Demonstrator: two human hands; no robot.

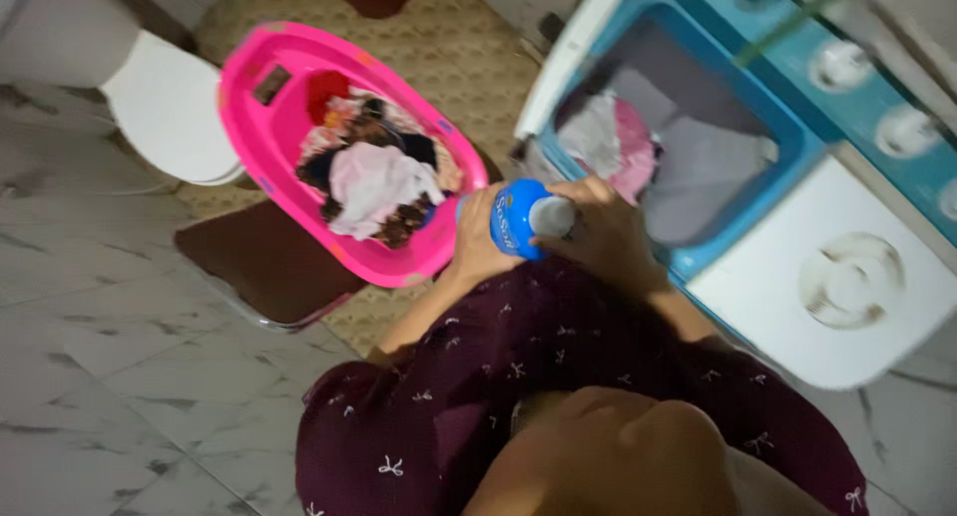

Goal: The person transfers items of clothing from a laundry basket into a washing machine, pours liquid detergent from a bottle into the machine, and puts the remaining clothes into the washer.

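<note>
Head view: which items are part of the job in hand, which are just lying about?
In use:
blue bottle, held by left hand
right hand at its white cap
open washing machine with clothes inside
pink tub of laundry

Lying about:
brown mat
white toilet

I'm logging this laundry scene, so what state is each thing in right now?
Blue plastic bottle: held in both hands, white cap on.
Left hand: gripping the bottle's body.
Right hand: closed around the cap.
Pink plastic tub: filled with clothes.
Blue-and-white washing machine: lid open, laundry inside.
</note>
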